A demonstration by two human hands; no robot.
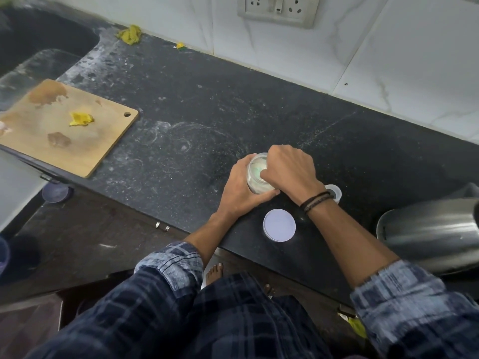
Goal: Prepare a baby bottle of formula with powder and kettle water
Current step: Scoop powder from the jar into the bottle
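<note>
Our left hand (239,189) grips the powder jar (255,186) steady while our right hand (290,169) curls inside it, hold unseen; lid (279,225) parked beside the jar.

Black counter (233,104), speckled and smeared white. At its left edge, a tan wooden cutting board (85,141) with brown stains and one bright yellow scrap (80,118). Clear jar (256,172), white powder inside. Pale lilac lid (279,225) near the front edge. Silver kettle (427,239) on the right. Dark blue-and-white plaid sleeves (414,301). White wall tiles (414,60), grey-veined.
</note>
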